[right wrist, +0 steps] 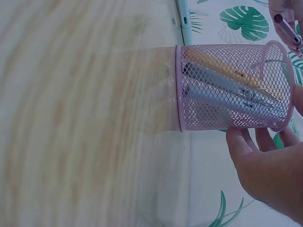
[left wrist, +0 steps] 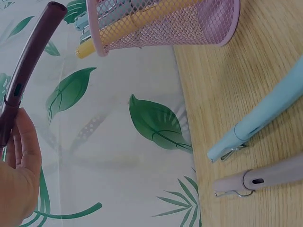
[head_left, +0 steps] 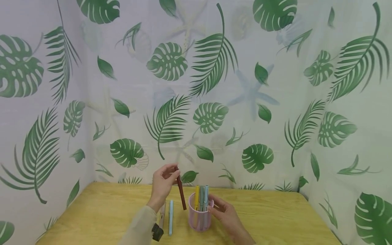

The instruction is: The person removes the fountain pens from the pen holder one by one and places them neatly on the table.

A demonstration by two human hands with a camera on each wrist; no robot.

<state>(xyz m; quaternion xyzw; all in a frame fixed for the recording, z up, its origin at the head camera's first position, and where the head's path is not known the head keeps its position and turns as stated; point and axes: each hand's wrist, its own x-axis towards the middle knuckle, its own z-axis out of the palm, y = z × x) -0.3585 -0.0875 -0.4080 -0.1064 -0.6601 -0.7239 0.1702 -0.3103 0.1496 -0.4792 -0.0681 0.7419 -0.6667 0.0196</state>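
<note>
My left hand (head_left: pixel 165 183) pinches a dark maroon pen (head_left: pixel 181 194) near its upper end, holding it tilted above the table, left of a pink mesh pen holder (head_left: pixel 199 223). My right hand (head_left: pixel 226 214) grips the holder from its right side near the rim, with fingers behind and thumb in front. The holder stands upright. Inside it lean a yellow pen (head_left: pixel 197 194), a grey-green pen (head_left: pixel 201 195) and a light blue pen (head_left: pixel 206 195). In the left wrist view, the maroon pen (left wrist: pixel 33 56) points up, away from the palm.
On the wooden table (head_left: pixel 275 217), left of the holder, lie a light blue pen (head_left: pixel 170 217) and a greyish-pink pen (left wrist: pixel 270 174), side by side. A small black object (head_left: pixel 157 232) shows beside the left sleeve. A leaf-patterned curtain (head_left: pixel 220 149) stands behind the table.
</note>
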